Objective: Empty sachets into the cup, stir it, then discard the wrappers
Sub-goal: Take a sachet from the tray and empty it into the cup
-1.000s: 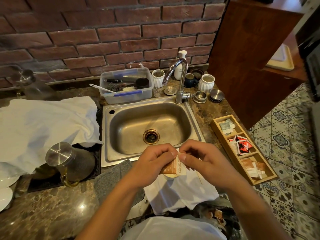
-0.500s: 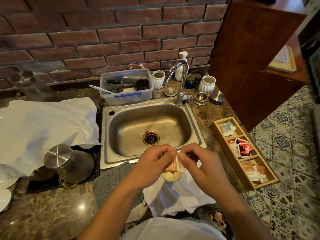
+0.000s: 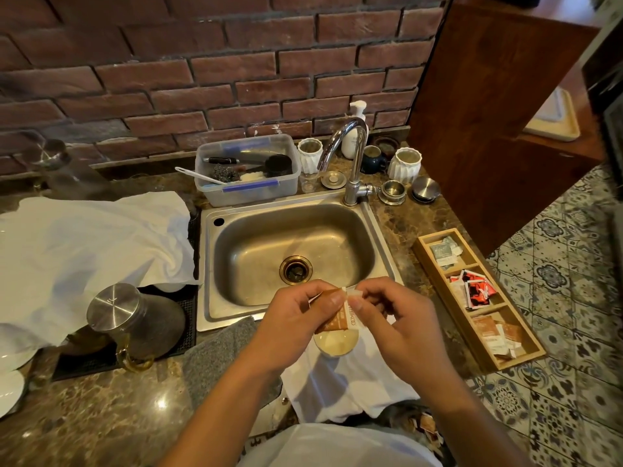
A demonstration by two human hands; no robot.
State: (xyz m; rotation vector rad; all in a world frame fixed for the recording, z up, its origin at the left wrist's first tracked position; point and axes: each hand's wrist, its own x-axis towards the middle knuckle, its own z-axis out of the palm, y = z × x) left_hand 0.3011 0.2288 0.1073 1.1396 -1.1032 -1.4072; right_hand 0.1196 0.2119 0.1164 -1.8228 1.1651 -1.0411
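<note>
Sachet (image 3: pixel 340 318) is pinched at its top edge by left hand (image 3: pixel 296 326) and right hand (image 3: pixel 397 326), lower centre of frame, directly above cup (image 3: pixel 335 343). Tear should be finished over the cup so nothing is spilled.

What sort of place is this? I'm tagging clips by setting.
Probably a small kitchen or drinks counter: a steel sink with a tap against a brick wall, and a wooden tray of sachets on the stone counter.
</note>
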